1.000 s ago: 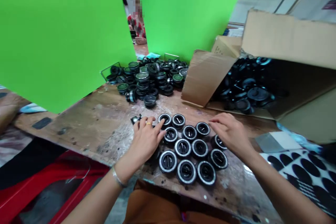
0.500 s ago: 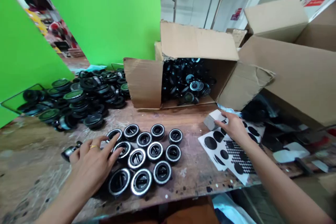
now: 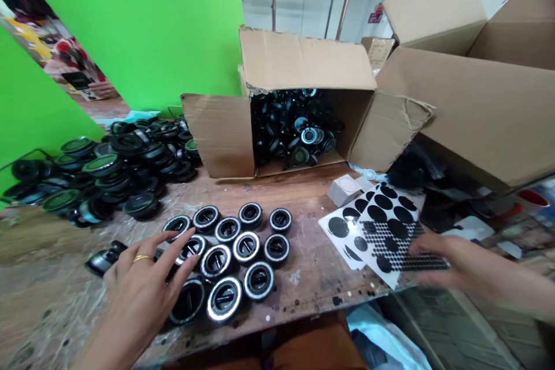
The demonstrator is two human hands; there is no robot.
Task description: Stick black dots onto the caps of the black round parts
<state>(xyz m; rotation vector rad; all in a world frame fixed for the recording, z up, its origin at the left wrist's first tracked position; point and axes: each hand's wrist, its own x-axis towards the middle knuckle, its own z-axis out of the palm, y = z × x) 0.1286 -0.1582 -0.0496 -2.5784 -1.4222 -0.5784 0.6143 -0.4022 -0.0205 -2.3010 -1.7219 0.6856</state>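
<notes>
My left hand (image 3: pixel 145 280) rests with spread fingers over the left side of a group of round black parts with silver rims (image 3: pixel 215 261). Its fingertips touch or hover over the leftmost ones; which, I cannot tell. Blurred by motion, my right hand (image 3: pixel 451 260) is over the right edge of the sticker sheets (image 3: pixel 392 228), thumb and fingers apart, holding nothing visible. These white sheets carry black circles and rows of small dots. A small whitish-grey block (image 3: pixel 344 189) sits at their upper left corner.
A pile of black round parts (image 3: pixel 125 167) lies at the back left by a green panel (image 3: pixel 143 23). An open cardboard box (image 3: pixel 303 60) on its side holds many similar parts. Larger cardboard boxes (image 3: pixel 468 110) stand at right. The table's front edge runs below.
My right hand has let go of the small block and moved right and down over the sheets. My left hand stays over the silver-rimmed parts. The view has shifted slightly to the right.
</notes>
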